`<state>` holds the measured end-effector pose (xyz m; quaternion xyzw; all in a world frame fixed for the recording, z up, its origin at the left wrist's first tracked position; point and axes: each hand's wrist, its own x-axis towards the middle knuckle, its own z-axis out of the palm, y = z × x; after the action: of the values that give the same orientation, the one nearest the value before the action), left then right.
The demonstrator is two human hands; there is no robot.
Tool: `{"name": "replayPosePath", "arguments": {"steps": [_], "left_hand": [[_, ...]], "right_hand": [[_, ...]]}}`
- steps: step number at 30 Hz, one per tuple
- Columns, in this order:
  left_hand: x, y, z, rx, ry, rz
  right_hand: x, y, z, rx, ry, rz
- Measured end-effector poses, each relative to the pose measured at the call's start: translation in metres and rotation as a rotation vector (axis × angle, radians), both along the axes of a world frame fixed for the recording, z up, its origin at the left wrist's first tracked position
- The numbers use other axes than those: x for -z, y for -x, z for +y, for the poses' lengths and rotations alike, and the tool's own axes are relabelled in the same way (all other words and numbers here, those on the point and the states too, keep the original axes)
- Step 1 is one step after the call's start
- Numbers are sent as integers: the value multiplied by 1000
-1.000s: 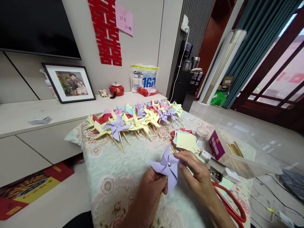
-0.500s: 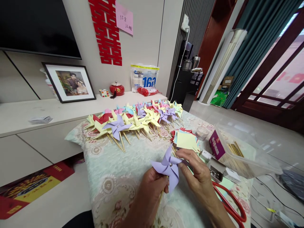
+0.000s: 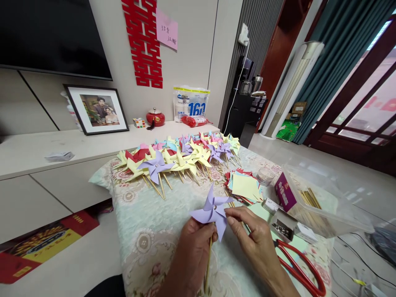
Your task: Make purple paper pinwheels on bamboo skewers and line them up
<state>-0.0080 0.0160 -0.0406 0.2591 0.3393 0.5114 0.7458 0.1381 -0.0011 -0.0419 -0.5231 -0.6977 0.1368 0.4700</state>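
Observation:
A lilac paper pinwheel [image 3: 212, 211] with a metal pin at its centre stands on a thin wooden stick [image 3: 208, 264] above the table. My left hand [image 3: 195, 243] grips the stick just under the wheel. My right hand [image 3: 253, 239] pinches the wheel's right blade between thumb and fingers. Further back on the table lies a row of several finished pinwheels [image 3: 182, 156] in yellow, purple, pink, red and blue.
A floral cloth covers the table [image 3: 145, 222]. Right of my hands lie a stack of coloured paper squares [image 3: 245, 186], a small round jar [image 3: 265, 175], a box of pins [image 3: 281, 229], red-handled scissors [image 3: 301, 272] and a clear bin of sticks [image 3: 312, 202]. A low cabinet [image 3: 46, 165] stands behind.
The pinwheel and both hands have shifted slightly left and up in view, and the wheel has turned a little. My grip on stick and blade is unchanged.

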Motion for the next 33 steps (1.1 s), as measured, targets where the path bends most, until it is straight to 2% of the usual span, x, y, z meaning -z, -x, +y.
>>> {"name": "replayPosePath", "arguments": {"steps": [4, 9, 13, 21, 25, 28, 31, 33], "left_hand": [[0, 0, 0, 2, -10, -4], [2, -2, 0, 5, 1, -38], [4, -2, 1, 5, 19, -57], [1, -2, 0, -23, 15, -58], [-1, -4, 0, -24, -2, -132], [-1, -4, 1, -24, -15, -142], [1, -5, -1, -57, -25, -82], [5, -7, -3, -72, -44, -60]], "right_hand": [[1, 0, 0, -26, 35, 19], [3, 0, -1, 40, 111, 63], [4, -1, -1, 19, 176, 50], [3, 0, -1, -13, 114, 19], [2, 1, -2, -19, 98, -7], [1, 0, -2, 31, 40, -17], [-1, -1, -4, 70, -137, -43], [-3, -1, -6, 24, -247, -88]]}}
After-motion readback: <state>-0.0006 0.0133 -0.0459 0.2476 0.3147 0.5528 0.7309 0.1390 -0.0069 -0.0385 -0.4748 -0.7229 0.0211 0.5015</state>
